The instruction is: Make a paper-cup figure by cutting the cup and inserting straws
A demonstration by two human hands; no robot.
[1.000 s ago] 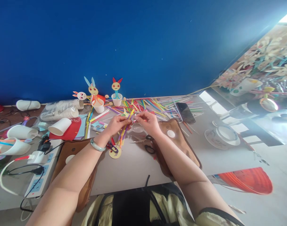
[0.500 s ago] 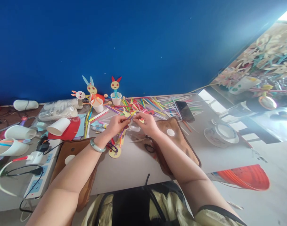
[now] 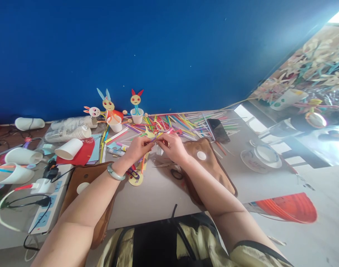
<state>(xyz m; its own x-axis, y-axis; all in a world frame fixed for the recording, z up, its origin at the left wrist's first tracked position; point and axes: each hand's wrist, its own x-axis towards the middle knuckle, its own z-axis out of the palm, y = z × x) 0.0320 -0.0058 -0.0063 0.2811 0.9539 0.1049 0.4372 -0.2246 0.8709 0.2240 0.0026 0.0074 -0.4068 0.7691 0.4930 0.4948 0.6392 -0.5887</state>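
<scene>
Purple and yellow strips [image 3: 153, 139] were held over the middle of the bench [image 3: 147, 204]. They were pinched in the fingertips of the left hand [image 3: 139, 150], above whose wrist a pale bracelet [image 3: 115, 175] was worn. The fingers of the right hand [image 3: 173, 148] were bent inward at the strips' other end; whether they were grasped by it could not be told, since its fingertips were partly hidden. An orange strip [image 3: 143, 164] was seen below the left hand, near a yellow disc [image 3: 136, 181]. Scissors [image 3: 172, 171] were laid below the right hand, beside a brown pad [image 3: 214, 172]. Behind both hands, loose coloured sticks [image 3: 180, 121] were scattered, with a phone [image 3: 218, 130] placed to their right.
</scene>
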